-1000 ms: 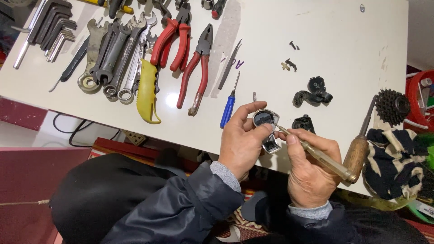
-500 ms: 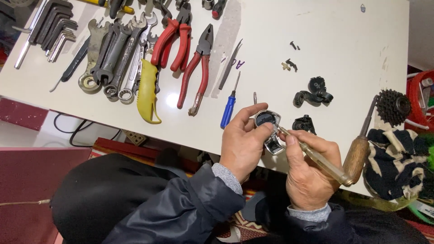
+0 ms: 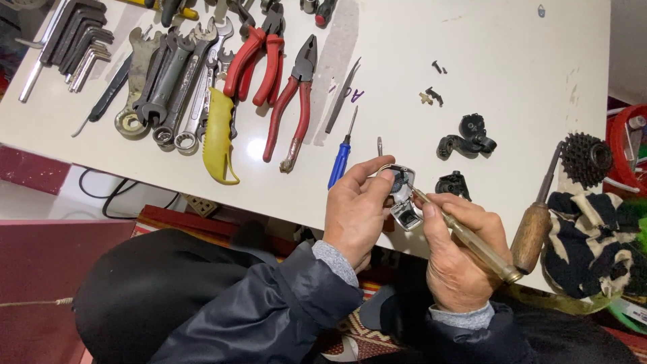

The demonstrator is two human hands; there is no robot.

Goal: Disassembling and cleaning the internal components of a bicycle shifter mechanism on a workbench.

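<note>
My left hand (image 3: 354, 212) grips a small silver and black metal part (image 3: 402, 195) just over the near edge of the white table (image 3: 512, 61). My right hand (image 3: 458, 253) holds a screwdriver with a clear yellowish handle (image 3: 482, 248); its tip points into the metal part. Both hands are close together, thumbs toward the part. Dark jacket sleeves with grey cuffs cover both wrists.
Red-handled pliers (image 3: 286, 111), wrenches (image 3: 175, 81), hex keys (image 3: 67, 40), a yellow-handled tool (image 3: 217, 135) and a small blue screwdriver (image 3: 341, 158) lie to the left. Black parts (image 3: 468, 138), a wooden-handled tool (image 3: 536, 222), a bicycle sprocket (image 3: 586, 158) and a striped cloth (image 3: 593, 243) lie to the right.
The hands stay at the same spot. The screwdriver tip and the metal part have shifted only slightly in my grip.
</note>
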